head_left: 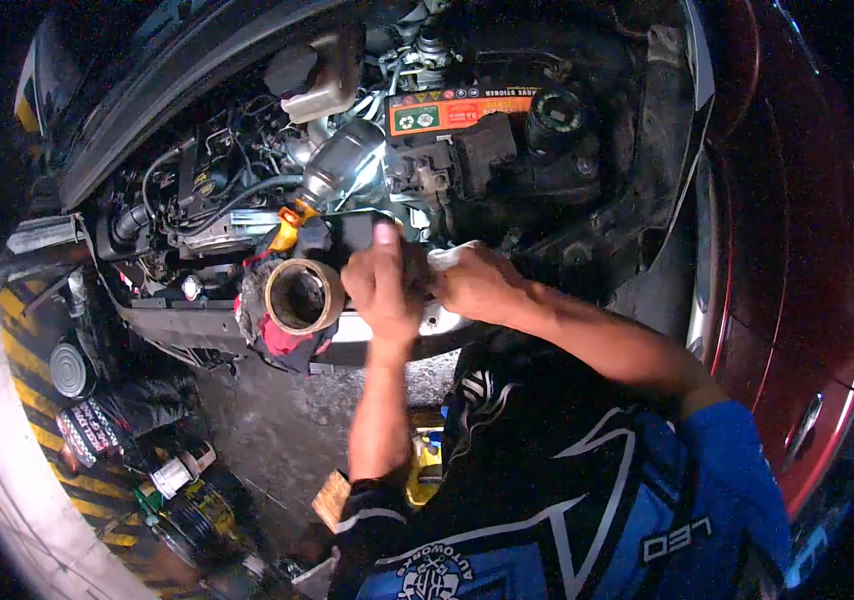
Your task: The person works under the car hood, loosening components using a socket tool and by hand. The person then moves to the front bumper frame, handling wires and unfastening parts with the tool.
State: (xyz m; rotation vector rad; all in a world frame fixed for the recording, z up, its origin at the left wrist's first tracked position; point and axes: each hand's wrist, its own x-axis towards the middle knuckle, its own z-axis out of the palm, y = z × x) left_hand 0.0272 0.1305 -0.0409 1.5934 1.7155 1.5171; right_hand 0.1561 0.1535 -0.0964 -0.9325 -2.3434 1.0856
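Observation:
Over the front edge of an open engine bay, my left hand (384,290) is closed, thumb uppermost, on a dark boxy part (355,230). Slight blur and the fingers hide most of that part. Close on its right, my right hand (484,284) pinches a crumpled white cloth (454,254) against the dark area between the hands. Left of my left hand stands a tan, round, open container (277,300) with a dark inside. Red and black cloth (292,340) lies beneath it. An orange-yellow tool or clip (292,226) sits just behind the container.
The battery (462,112) with its orange label lies behind my hands, beside a round black part (554,120). A grey metallic cylinder (345,162) catches bright light. The engine (217,185) is at left. A yellow case (427,465) and a round can (69,370) are below.

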